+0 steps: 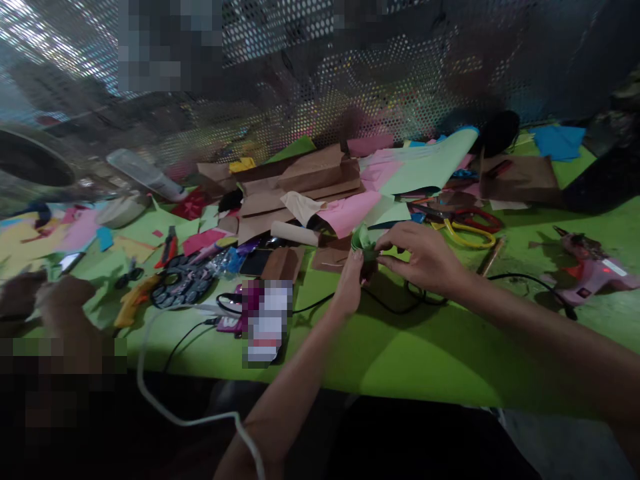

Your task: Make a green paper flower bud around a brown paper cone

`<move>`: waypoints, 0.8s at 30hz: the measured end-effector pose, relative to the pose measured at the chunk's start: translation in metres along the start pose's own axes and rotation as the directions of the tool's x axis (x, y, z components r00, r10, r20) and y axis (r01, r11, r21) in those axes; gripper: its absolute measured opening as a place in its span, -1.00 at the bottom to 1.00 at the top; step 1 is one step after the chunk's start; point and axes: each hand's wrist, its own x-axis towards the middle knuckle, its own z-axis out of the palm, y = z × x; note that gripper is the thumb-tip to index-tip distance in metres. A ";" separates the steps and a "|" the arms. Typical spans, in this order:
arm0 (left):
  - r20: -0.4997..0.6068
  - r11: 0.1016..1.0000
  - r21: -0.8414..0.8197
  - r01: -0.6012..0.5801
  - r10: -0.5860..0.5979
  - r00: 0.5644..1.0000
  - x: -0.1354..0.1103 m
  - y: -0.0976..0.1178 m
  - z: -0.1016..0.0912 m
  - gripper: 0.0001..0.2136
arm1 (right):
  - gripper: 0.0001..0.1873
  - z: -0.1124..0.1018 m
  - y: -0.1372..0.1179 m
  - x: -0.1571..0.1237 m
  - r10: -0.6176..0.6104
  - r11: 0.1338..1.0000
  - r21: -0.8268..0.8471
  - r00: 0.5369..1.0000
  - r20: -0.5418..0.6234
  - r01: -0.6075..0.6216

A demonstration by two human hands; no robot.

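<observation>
A small piece of green paper (361, 237), curled into layers like a paper flower, stands upright above the green table (400, 353). My left hand (350, 283) grips it from below, its fingers closed around the lower part. From the right, my right hand (425, 259) pinches the paper's edge between thumb and fingertips. Beneath the hands runs a black cable (390, 310). Scissors with yellow handles (470, 237) lie just beyond my right hand, beside red-handled ones (477, 217).
Brown paper (310, 177), pink paper (350, 212) and pale green sheets (430, 167) pile up behind. At right lies a pink glue gun (593, 270); at left, a yellow one (135, 300). A phone (270, 320) lies near the front edge. Another person's hand (67, 297) is at far left.
</observation>
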 end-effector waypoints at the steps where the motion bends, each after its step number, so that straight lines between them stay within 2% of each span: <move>1: 0.004 1.000 -0.004 -0.009 0.009 1.000 0.000 0.001 0.001 -0.54 | -0.96 0.000 0.001 0.000 -0.022 0.999 -0.031 1.000 0.005 0.022; 6: 0.081 0.999 0.044 -0.026 0.022 0.996 -0.004 0.012 0.006 -0.58 | -0.89 0.002 0.003 -0.001 -0.132 0.968 -0.209 0.991 0.025 0.135; 11: 0.126 0.999 0.022 -0.038 0.035 0.991 -0.004 0.011 0.004 -0.57 | -0.86 0.003 0.002 -0.003 -0.129 0.963 -0.235 0.991 0.042 0.135; 14: 0.095 0.999 0.021 -0.036 0.033 0.995 -0.001 0.002 0.000 -0.55 | -0.87 0.004 0.001 -0.003 -0.077 0.980 -0.179 0.997 0.027 0.081; 19: 0.018 1.000 -0.007 0.013 -0.013 1.000 0.001 -0.004 -0.001 -0.56 | -0.92 0.002 0.001 -0.002 0.097 0.995 0.011 0.995 -0.002 -0.097; 21: -0.025 0.999 -0.019 0.040 -0.041 0.999 0.000 -0.001 0.000 -0.55 | -0.95 0.001 0.001 -0.001 0.140 0.990 0.021 0.990 -0.004 -0.140; 24: -0.059 0.998 -0.029 0.053 -0.055 0.997 -0.002 0.003 0.002 -0.55 | -0.96 0.001 0.000 -0.001 0.135 0.991 -0.014 0.991 0.000 -0.135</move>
